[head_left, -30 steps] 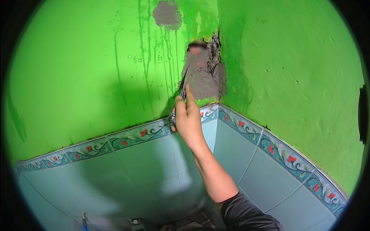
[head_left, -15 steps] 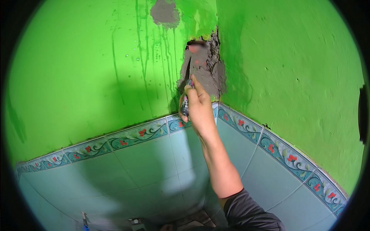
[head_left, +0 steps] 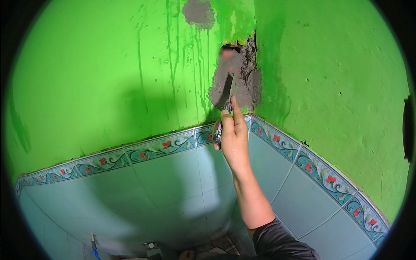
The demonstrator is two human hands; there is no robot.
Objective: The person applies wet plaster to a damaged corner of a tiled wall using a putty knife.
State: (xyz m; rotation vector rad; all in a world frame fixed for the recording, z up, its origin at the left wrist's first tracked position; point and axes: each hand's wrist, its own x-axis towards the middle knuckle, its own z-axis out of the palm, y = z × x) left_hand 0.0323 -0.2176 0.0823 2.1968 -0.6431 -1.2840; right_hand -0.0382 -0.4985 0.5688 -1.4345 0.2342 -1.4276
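My right hand is closed around the dark, pink-marked handle of a trowel, its index finger stretched along toward the blade. The narrow blade points up and is seen nearly edge-on over a patch of wet grey mortar in the wall corner. Whether the blade touches the mortar I cannot tell. A dark shadow of the tool falls just left of it. At the patch's top is a dark gap with bits of reddish brick below it, and its right side is rough and cracked. My left hand is out of view.
Bright green walls meet at the corner, with wet drips on the left one. A smaller mortar patch sits higher up. Below runs a flowered tile border over turquoise tiles. A blue-handled thing and a tap-like fitting show low down.
My right hand and the trowel have come lower on the mortar patch. The blade has left the patch's left edge and lies nearer its middle. The view has shifted slightly.
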